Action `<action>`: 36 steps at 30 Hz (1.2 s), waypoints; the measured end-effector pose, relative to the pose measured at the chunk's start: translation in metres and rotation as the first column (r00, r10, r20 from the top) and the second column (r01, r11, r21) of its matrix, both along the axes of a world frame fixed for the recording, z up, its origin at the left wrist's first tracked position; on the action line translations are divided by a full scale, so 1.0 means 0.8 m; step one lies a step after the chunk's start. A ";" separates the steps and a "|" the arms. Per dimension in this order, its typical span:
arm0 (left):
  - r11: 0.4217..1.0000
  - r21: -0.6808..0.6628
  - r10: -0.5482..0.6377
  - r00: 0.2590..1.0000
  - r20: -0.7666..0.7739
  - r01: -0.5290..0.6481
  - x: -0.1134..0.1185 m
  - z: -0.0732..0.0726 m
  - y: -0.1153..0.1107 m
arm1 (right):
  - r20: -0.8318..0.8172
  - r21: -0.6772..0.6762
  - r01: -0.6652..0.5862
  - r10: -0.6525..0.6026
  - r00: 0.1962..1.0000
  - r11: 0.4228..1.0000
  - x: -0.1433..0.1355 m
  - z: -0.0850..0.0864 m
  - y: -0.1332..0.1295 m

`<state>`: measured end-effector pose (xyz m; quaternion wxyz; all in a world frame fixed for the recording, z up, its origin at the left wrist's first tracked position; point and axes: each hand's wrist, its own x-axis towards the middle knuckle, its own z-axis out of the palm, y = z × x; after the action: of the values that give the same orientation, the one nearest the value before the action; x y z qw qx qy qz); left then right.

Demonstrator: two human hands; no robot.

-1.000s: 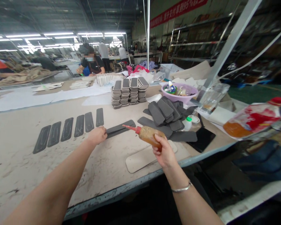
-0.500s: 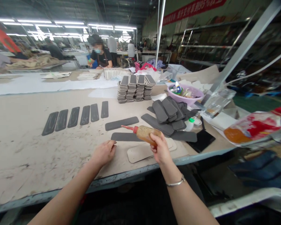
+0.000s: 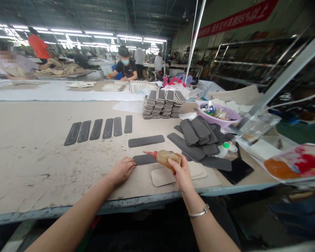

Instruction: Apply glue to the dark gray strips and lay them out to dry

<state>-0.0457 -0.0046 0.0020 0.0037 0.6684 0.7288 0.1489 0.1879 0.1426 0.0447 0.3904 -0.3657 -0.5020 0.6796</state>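
Observation:
My right hand [image 3: 182, 173] is closed round a squeeze bottle [image 3: 166, 159] of amber glue with a red nozzle. The bottle lies nearly level in the air, its nozzle pointing left above a dark grey strip [image 3: 144, 160]. At that strip's left end, my left hand [image 3: 123, 170] has its fingers curled together against the edge. Another dark grey strip [image 3: 146, 140] lies just behind. Pale beige strips [image 3: 161, 177] rest under the bottle and my right hand, partly hidden. Farther left, several grey strips [image 3: 96, 129] stand in a row, most with shiny lines on them.
Behind are neat stacks of strips [image 3: 164, 105]. A loose pile of grey strips [image 3: 196, 131] lies to the right, near a purple basin [image 3: 225, 122], a small green-capped bottle [image 3: 224, 150] and a black flat object [image 3: 236, 170]. A metal post [image 3: 286, 78] rises at right. Other people work farther back.
The view has swung left, so everything sits farther right. My left hand has come up to the end of the near grey strip. The bottle stays in my right hand.

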 end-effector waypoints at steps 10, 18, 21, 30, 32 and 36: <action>0.966 0.259 0.005 0.999 0.041 -0.015 0.006 -0.018 -0.017 | 0.259 0.562 -0.135 -0.019 0.966 0.816 -0.022 -0.029 -0.023; 0.966 0.260 -0.010 1.000 0.027 0.003 0.008 -0.016 -0.016 | 0.328 0.674 -0.188 -0.062 0.943 0.714 -0.033 -0.032 -0.037; 0.970 0.244 -0.007 0.999 0.038 -0.003 0.008 -0.016 -0.017 | 0.337 0.684 -0.202 -0.058 0.940 0.701 -0.035 -0.032 -0.039; 0.973 0.230 0.003 1.000 0.026 -0.009 0.006 -0.017 -0.016 | 0.374 0.688 -0.103 -0.229 0.899 0.718 -0.005 -0.027 -0.009; 0.972 0.233 -0.002 1.000 0.012 -0.001 0.006 -0.018 -0.016 | 0.382 0.694 -0.070 -0.284 0.879 0.717 0.009 -0.024 0.004; 0.971 0.239 0.005 1.000 -0.013 -0.002 0.006 -0.019 -0.015 | 0.415 0.701 -0.009 -0.398 0.818 0.713 0.032 -0.017 0.027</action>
<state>-0.0412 -0.0170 -0.0134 -0.0821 0.6638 0.7066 0.2309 0.2137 0.1644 0.0313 0.4110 -0.4269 -0.7583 0.2717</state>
